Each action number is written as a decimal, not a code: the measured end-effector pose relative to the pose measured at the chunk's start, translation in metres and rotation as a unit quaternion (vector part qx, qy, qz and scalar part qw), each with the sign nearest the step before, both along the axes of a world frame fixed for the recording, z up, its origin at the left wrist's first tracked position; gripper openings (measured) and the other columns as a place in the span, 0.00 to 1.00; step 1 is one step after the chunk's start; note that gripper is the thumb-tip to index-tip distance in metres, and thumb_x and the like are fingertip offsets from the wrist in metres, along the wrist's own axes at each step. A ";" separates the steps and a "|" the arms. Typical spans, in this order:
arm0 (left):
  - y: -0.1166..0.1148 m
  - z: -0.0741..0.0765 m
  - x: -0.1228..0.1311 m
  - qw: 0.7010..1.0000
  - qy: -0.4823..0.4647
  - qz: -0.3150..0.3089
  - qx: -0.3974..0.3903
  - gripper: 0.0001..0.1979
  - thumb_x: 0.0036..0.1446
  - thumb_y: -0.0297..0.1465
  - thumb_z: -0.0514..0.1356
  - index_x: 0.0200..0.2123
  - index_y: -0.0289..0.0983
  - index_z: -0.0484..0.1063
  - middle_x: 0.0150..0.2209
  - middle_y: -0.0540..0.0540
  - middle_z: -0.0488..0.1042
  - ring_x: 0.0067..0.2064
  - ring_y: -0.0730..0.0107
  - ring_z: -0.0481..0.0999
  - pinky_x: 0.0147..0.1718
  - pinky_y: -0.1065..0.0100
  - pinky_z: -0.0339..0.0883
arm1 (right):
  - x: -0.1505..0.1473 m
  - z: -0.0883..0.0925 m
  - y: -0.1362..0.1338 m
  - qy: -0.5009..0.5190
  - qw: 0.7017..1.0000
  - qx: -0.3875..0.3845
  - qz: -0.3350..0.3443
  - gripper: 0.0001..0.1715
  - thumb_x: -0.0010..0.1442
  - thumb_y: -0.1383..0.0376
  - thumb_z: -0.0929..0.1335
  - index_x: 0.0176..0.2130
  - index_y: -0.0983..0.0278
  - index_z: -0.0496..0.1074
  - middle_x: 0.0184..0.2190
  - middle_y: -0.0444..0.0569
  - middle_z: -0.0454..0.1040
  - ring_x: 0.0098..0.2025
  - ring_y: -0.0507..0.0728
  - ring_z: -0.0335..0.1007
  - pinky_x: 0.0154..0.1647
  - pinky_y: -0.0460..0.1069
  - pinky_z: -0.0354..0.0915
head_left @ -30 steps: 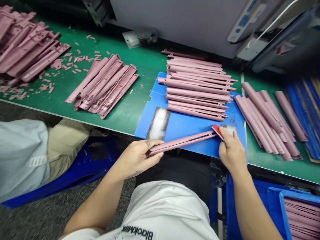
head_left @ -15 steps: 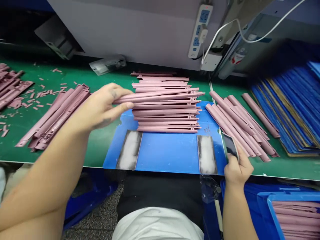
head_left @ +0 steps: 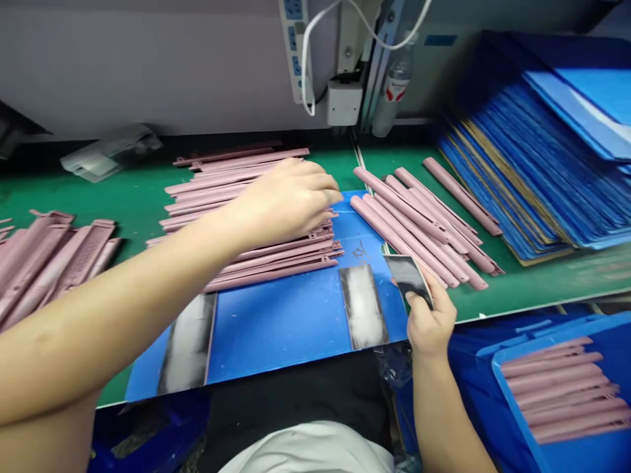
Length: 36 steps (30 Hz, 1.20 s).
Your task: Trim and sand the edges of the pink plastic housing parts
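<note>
In the head view, the blue bin [head_left: 591, 458] at the lower right has a batch of pink strips [head_left: 562, 394] in it, lying roughly side by side, with some of the bin's bottom showing below them. Up on the green table [head_left: 532, 292], the blue board [head_left: 290, 328] carries a whole row [head_left: 217, 178] of the same strips, and there's a looser pile [head_left: 401, 205] just right of it, plus a bundle [head_left: 49, 263] off left. Left hand [head_left: 296, 197] is over the row, fingers bent – can't tell if it's gripping a strip or just touching. Right hand [head_left: 430, 318] is clamped on a dark pad [head_left: 407, 272] by the board's right edge, near the pile. The hands are well apart. There's also a clear bottle [head_left: 394, 90] by the wall – can't make out what's in it – and a big blue stack [head_left: 522, 157] to its right.
</note>
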State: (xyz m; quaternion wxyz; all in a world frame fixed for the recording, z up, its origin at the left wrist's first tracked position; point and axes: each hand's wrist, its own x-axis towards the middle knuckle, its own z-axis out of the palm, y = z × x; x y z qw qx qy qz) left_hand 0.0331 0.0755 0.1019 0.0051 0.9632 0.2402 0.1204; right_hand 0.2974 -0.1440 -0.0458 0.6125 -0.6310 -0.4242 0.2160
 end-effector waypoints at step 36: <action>-0.235 -0.083 -0.062 0.832 -0.331 0.268 -0.355 0.21 0.65 0.48 0.66 0.50 0.39 0.83 0.35 0.51 0.82 0.32 0.71 0.77 0.33 0.72 0.69 | -0.067 0.048 -0.032 -0.480 0.855 0.009 0.196 0.43 0.69 0.73 0.62 0.79 0.58 0.57 0.74 0.57 0.65 0.76 0.68 0.61 0.77 0.73 0.58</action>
